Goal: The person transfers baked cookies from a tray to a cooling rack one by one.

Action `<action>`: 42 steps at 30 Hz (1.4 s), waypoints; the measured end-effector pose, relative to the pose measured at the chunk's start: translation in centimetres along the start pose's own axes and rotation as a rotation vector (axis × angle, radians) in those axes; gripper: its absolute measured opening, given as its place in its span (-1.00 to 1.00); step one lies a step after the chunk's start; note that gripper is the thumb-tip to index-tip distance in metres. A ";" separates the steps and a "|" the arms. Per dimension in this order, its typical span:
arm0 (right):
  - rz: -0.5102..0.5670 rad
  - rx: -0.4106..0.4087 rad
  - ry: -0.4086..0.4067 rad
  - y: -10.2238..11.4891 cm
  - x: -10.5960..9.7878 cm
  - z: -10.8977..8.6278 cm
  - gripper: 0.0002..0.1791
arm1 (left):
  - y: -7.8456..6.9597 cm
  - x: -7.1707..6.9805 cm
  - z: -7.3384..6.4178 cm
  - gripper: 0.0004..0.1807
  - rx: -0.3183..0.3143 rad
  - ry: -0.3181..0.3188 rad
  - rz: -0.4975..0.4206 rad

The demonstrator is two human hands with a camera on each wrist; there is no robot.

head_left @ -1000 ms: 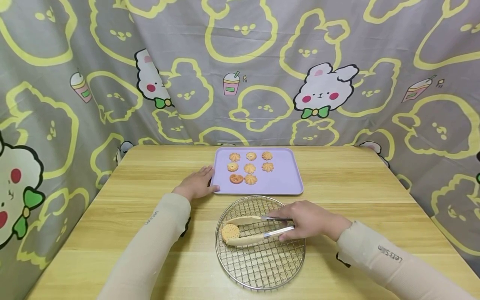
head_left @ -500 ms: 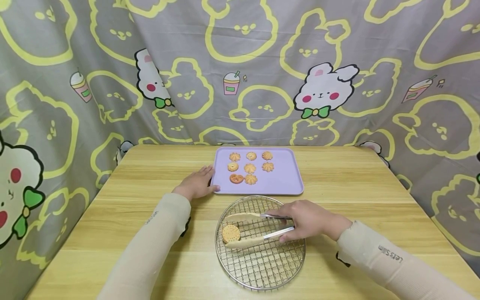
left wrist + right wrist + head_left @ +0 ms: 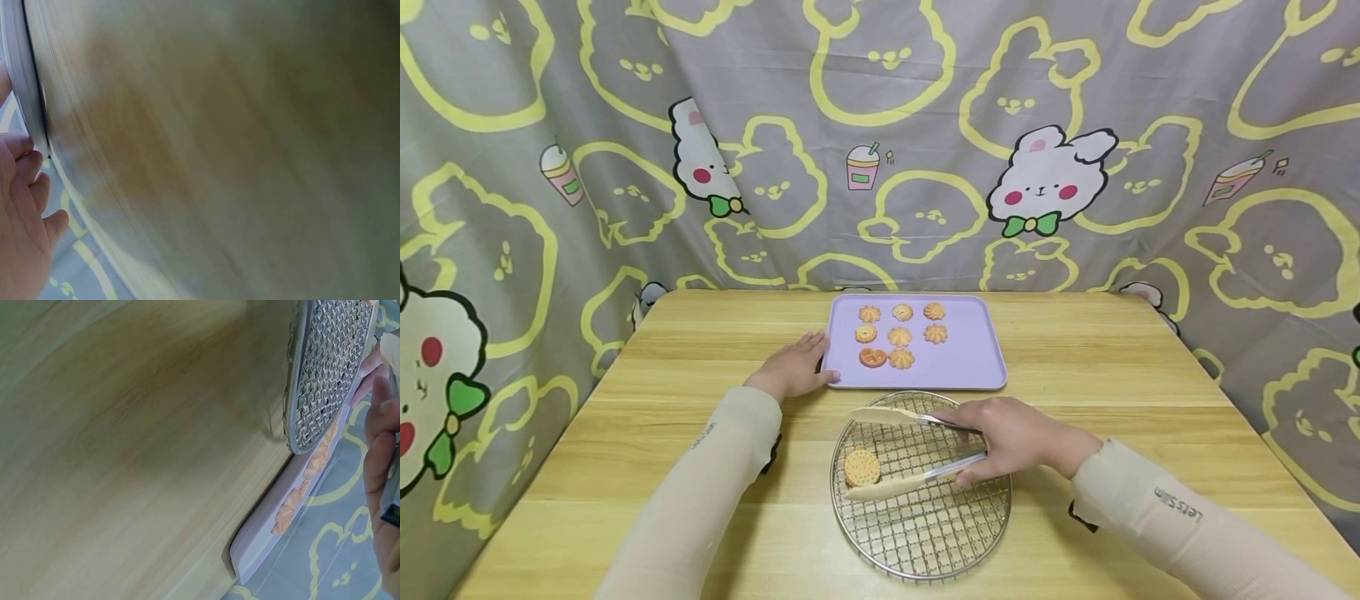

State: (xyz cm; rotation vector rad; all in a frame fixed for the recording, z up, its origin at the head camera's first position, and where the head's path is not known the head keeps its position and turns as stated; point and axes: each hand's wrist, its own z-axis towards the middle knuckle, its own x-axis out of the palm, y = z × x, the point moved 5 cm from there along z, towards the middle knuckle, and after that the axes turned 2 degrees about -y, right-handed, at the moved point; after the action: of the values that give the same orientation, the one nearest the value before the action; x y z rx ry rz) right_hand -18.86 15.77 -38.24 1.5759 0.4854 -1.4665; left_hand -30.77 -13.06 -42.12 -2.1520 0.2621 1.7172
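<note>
My right hand [image 3: 1011, 440] holds a pair of tongs [image 3: 891, 487] with tan tips and metal handles over a round wire rack [image 3: 940, 533]. The tong arms are spread wide. Between them a round, pale, dotted biscuit [image 3: 862, 467] lies on the rack's left part, close to the lower tip. At the left edge of a lilac tray [image 3: 973, 350], my left hand [image 3: 793, 367] rests with its fingers extended; the left wrist view shows its fingers [image 3: 39, 194] beside the tray's rim. The right wrist view catches fingers [image 3: 378, 453] around the tongs' metal end.
Several cookies sit in rows on the tray, among them a darker pretzel-shaped one [image 3: 872, 357] at the front left. Tray and rack stand close together on a wooden table [image 3: 1090, 367]. A patterned grey curtain [image 3: 925, 242] hangs behind and at both sides.
The tong arms have spread apart, the upper one moving away from the biscuit, which now lies free on the rack. My left hand has not moved.
</note>
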 end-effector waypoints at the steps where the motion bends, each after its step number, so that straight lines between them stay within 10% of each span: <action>1: -0.004 0.005 0.002 0.0 0.0 0.0 -0.01 | 0.0 0.0 0.0 -0.11 0.000 0.000 0.002; 20: -0.037 0.079 -0.047 -0.6 -0.3 0.6 0.15 | 0.0 0.1 0.1 -0.12 -0.003 -0.001 0.014; 42: -0.043 0.384 -0.067 -4.5 -1.7 0.8 0.14 | 0.2 0.4 0.4 -0.10 -0.006 0.005 0.020</action>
State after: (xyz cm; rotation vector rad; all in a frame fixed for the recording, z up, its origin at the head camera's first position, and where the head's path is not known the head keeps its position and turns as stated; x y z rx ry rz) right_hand -23.24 17.92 -38.16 1.8122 0.2055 -1.7134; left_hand -31.06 -13.04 -42.59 -2.1652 0.2806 1.7258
